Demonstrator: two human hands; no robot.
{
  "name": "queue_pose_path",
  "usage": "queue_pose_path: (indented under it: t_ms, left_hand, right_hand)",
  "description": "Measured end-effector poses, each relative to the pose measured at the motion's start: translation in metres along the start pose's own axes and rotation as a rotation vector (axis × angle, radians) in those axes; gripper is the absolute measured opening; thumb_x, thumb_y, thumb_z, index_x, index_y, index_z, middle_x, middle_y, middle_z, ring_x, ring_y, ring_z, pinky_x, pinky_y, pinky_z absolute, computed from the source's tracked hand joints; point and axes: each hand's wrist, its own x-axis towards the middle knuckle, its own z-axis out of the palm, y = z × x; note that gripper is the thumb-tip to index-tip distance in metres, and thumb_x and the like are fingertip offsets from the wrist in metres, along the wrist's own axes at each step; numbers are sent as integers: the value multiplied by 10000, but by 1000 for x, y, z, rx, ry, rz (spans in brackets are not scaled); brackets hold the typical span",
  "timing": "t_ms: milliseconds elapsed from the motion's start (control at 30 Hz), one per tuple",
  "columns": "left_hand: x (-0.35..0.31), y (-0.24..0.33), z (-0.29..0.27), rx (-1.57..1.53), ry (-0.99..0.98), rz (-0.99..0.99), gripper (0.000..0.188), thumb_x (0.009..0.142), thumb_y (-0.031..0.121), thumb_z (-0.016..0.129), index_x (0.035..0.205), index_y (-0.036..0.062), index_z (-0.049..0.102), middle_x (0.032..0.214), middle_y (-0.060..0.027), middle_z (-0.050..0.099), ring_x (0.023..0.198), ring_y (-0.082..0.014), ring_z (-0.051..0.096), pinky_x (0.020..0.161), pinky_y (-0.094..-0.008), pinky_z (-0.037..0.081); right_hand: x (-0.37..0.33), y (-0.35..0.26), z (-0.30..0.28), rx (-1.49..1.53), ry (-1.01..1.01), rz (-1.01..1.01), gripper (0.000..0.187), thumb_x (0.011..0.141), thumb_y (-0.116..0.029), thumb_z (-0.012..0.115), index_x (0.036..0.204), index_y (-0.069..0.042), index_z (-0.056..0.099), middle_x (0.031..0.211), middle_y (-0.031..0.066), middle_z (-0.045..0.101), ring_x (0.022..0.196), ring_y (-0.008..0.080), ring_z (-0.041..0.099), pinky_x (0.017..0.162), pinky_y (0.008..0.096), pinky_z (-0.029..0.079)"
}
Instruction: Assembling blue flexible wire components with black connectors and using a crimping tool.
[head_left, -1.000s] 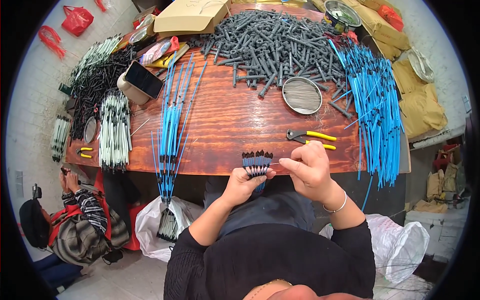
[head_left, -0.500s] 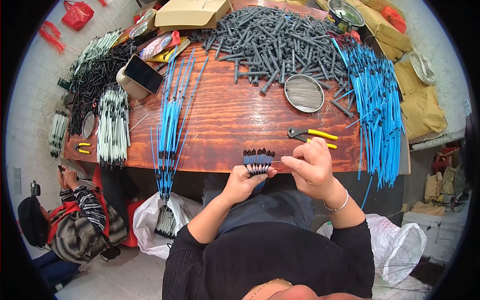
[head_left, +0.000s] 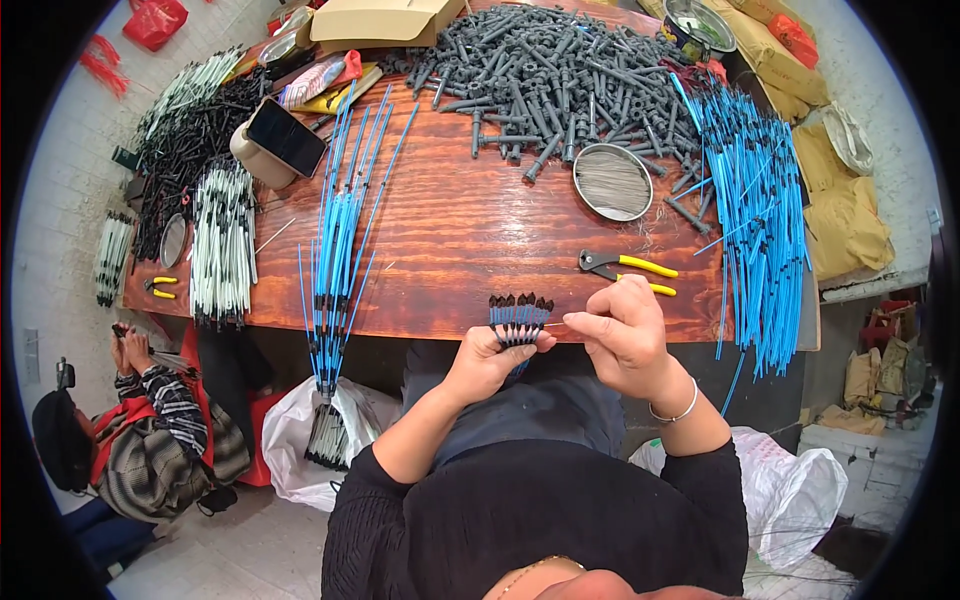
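Grey plugs (head_left: 560, 90) heaped beyond yellow-handled pliers (head_left: 648, 266) (right hand (head_left: 630, 332) just beside)

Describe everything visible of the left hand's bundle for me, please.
The bundle is slim, plastic-looking pieces fanned side by side at the table's edge: dark upper tips, blue stems, pale bands below. The left hand grips it low; a thin strand in the right hand comes close; contact is unclear.

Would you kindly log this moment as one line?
Left hand: gripping blue-and-black rod bundle | Right hand: pinching thin strand | Yellow-handled pliers: lying on wooden table
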Motion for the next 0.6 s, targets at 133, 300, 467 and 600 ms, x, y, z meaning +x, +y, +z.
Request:
queue_pose_path:
  t_ms: [133,300,467,600]
  left_hand:
    - [0,1,-1,-6,2,-11,185,855,-30,554,1005,6,655,949,-45,674,896,-109,614,818,-266,481]
    - [0,0,-2,-1,-8,-9,179,859,-24,553,1002,7,657,951,-43,674,897,-109,613,821,-269,481]
    - [0,-1,-2,-20,-14,-11,179,861,-19,557,1006,11,657,954,-44,674,900,-110,614,823,-269,482]
    - [0,0,-1,-18,-18,1,182,863,-16,559,1014,14,656,956,-44,675,901,-110,615,822,-268,484]
  right_hand:
    - [1,3,3,16,5,-8,333,515,25,667,828,-86,635,705,26,503,615,200,467,588,325,326]
    - [2,3,1,18,-4,-1,334,511,27,665,825,-84,635,704,27,502,611,200,466,587,327,326]
    - [2,2,3,18,-6,-5,330,510,26,666,820,-82,633,702,24,499,606,198,463,587,331,327]
    - [4,1,6,25,-11,-5,323,514,22,669,817,-83,632,701,22,497,604,195,463,590,333,329]
